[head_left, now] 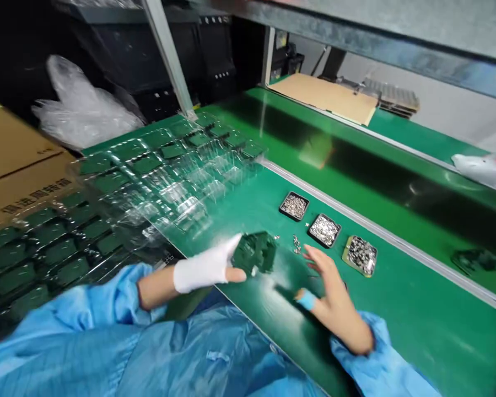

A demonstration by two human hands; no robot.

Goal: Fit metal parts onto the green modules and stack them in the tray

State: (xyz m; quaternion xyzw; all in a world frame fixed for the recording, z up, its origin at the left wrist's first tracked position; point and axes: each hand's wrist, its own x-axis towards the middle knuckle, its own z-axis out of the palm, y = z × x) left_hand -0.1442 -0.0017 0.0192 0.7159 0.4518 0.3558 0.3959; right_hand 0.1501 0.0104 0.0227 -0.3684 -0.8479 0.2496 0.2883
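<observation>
My left hand [209,267], in a white fingerless glove, grips a small dark green part [256,252] just above the green bench mat [417,309]. My right hand [328,289] rests on the mat to its right, fingers stretched out and spread, a blue band on the thumb. A few tiny metal screws [296,243] lie loose between the fingertips and the trays. Three small trays of shiny screws stand beyond: left tray [294,205], middle tray [324,230], right tray [360,255]. Both arms wear blue sleeves.
Clear plastic blister trays [165,171] holding green parts cover the bench at the left. A cardboard box [16,165] and a plastic bag [80,110] sit behind them. A conveyor belt [397,182] carries another green part [473,259]. A metal post [169,55] rises behind.
</observation>
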